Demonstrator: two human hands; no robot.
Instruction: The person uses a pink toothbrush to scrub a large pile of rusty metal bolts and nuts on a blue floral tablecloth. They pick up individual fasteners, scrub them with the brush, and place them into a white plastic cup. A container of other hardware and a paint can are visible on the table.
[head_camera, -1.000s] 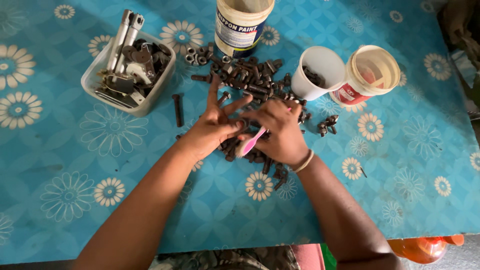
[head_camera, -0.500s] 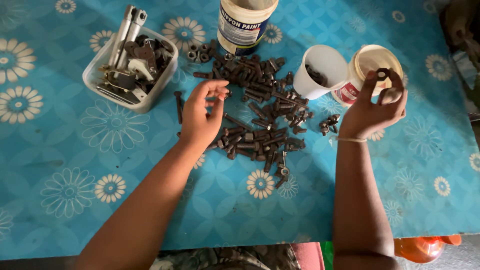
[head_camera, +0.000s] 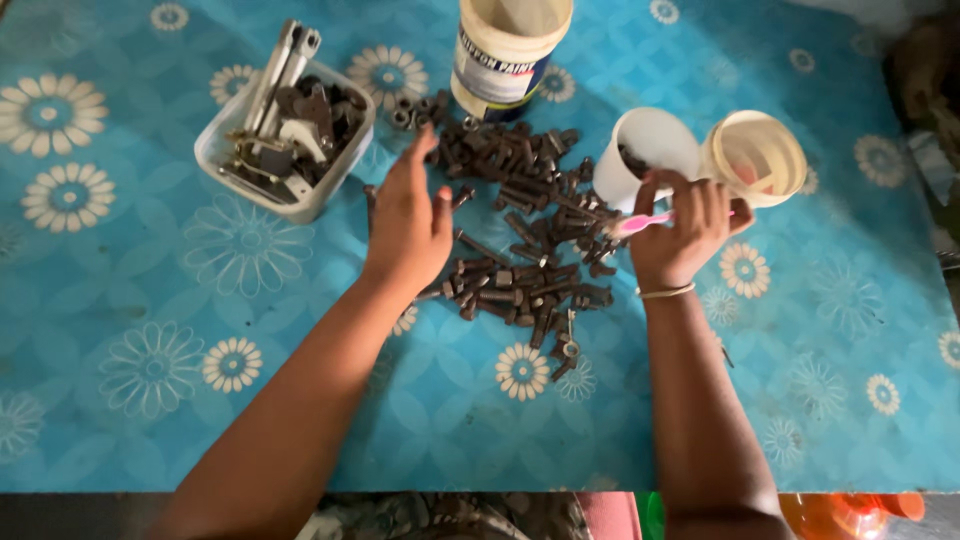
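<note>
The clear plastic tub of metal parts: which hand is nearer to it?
Left. The left hand hovers just right of the clear plastic tub; the right hand is far across, by the white cup.

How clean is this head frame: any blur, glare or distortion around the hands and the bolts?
Head view: soft, even light with faint shadows and no harsh glare; left hand slightly motion-blurred; right hand with the pink toothbrush sharper; bolt pile dark, low in detail; table edge bowed by the wide lens.

Bolts (head_camera: 520, 230) on blue floral tablecloth (head_camera: 150, 400)
</note>
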